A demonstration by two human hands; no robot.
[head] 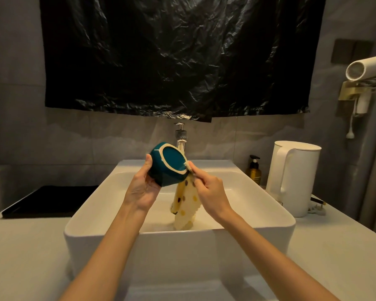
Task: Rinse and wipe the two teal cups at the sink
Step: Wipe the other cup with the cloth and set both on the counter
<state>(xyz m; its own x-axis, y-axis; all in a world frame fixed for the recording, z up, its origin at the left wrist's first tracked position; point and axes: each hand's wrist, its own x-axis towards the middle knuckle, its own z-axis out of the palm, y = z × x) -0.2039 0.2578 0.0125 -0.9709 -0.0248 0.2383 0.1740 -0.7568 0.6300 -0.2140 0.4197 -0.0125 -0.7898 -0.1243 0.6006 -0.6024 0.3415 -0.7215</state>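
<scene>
One teal cup [168,165] is held upside down and tilted over the white sink [100,216], its unglazed base ring facing me. My left hand [141,187] grips its side from the left. My right hand [207,190] pinches a yellow cloth with dark and yellow dots [186,205] and presses a corner of it against the cup's base rim. The rest of the cloth hangs down into the basin. Only this one teal cup is in view.
A chrome tap [180,135] stands behind the cup. A black tray [48,200] lies on the counter at the left. At the right stand an amber pump bottle [254,170] and a white kettle [295,177]. A hair dryer [365,68] hangs on the right wall.
</scene>
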